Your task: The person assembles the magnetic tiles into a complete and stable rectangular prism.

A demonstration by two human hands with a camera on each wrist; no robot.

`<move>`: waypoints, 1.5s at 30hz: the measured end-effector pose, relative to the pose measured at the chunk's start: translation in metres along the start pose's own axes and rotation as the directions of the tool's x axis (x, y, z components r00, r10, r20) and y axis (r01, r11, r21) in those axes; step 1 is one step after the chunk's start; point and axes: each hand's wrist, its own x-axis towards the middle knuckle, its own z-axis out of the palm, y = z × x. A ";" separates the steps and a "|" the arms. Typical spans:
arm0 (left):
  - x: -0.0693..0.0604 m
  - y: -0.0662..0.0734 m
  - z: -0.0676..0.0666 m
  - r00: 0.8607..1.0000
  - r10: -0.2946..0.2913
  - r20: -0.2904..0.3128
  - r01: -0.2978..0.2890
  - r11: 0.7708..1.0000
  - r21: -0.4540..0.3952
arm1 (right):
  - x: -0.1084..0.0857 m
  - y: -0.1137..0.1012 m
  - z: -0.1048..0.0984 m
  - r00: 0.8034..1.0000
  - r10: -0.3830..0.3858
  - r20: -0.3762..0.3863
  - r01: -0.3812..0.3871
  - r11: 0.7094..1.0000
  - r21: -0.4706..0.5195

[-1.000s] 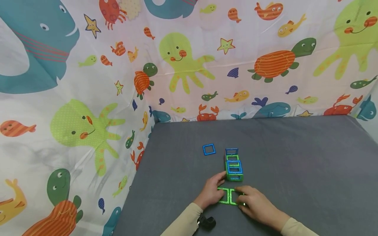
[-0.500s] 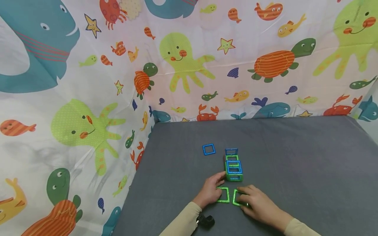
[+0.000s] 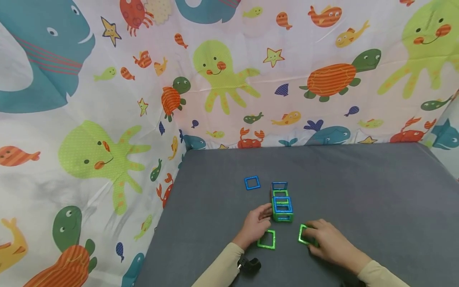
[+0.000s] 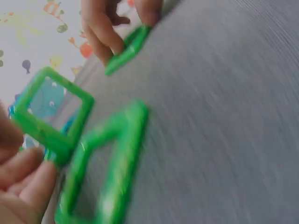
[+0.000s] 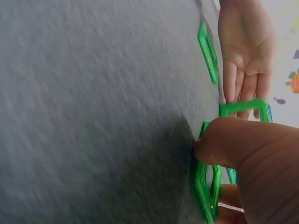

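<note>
My right hand pinches a green square magnetic tile frame just above or on the grey table. My left hand has its fingers extended towards the left side of a small block built from green and blue square frames; the fingertips appear to touch it. In the right wrist view the left palm is turned to the camera with straight fingers. A second green square tile lies flat in front of the left hand. In the left wrist view this tile is large and blurred.
A single blue square tile lies behind and left of the block. The grey table extends far to the right. A cloth printed with sea animals hangs behind and at the left. A black device sits at the left wrist.
The two green tiles, side by side at first, have been pulled apart. My right hand has carried its tile to the right. The left hand has come off the other tile.
</note>
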 end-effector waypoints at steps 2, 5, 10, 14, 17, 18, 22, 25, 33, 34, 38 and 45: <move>0.003 0.004 0.004 0.997 -0.026 -0.066 0.024 0.999 -0.032 | 0.001 0.004 -0.001 1.000 0.007 0.009 -0.007 1.000 0.002; 0.005 0.007 0.012 0.989 -0.046 -0.138 0.036 0.996 -0.078 | 0.005 0.011 -0.002 1.000 0.016 0.012 -0.016 1.000 -0.005; 0.004 0.006 0.020 0.983 -0.050 -0.175 0.031 0.994 -0.106 | 0.015 0.022 -0.010 0.998 0.051 0.033 -0.050 0.999 -0.019; 0.002 0.005 0.022 0.980 -0.061 -0.189 0.038 0.992 -0.123 | 0.026 0.032 -0.018 0.996 0.076 0.036 -0.074 0.997 -0.035; 0.001 0.005 0.022 0.978 -0.053 -0.200 0.032 0.994 -0.108 | 0.036 0.039 -0.024 0.995 0.094 0.028 -0.093 0.995 -0.045; 0.001 0.004 0.022 0.978 -0.046 -0.201 0.027 0.995 -0.099 | 0.039 0.040 -0.026 0.995 0.100 0.025 -0.099 0.994 -0.045; 0.003 0.002 0.022 0.978 -0.028 -0.204 0.015 0.998 -0.063 | 0.052 0.045 -0.033 0.995 0.102 0.014 -0.101 0.993 -0.053; 0.003 0.000 0.021 0.979 -0.025 -0.204 0.013 0.998 -0.061 | 0.064 0.045 -0.036 0.997 0.076 -0.002 -0.076 0.996 -0.057; 0.003 -0.001 0.020 0.981 -0.025 -0.193 0.009 0.996 -0.084 | 0.099 0.039 -0.040 0.999 0.049 0.003 -0.048 0.998 -0.035; 0.003 -0.002 0.020 0.981 -0.029 -0.192 0.012 0.996 -0.088 | 0.103 0.039 -0.039 0.999 0.048 0.009 -0.048 0.998 -0.030; 0.002 -0.003 0.020 0.981 -0.033 -0.189 0.014 0.995 -0.100 | 0.118 0.035 -0.036 0.998 0.046 0.030 -0.046 0.999 -0.006; 0.000 -0.003 0.020 0.984 -0.018 -0.177 -0.003 0.993 -0.117 | 0.133 0.029 -0.030 0.995 0.073 0.074 -0.078 0.995 0.057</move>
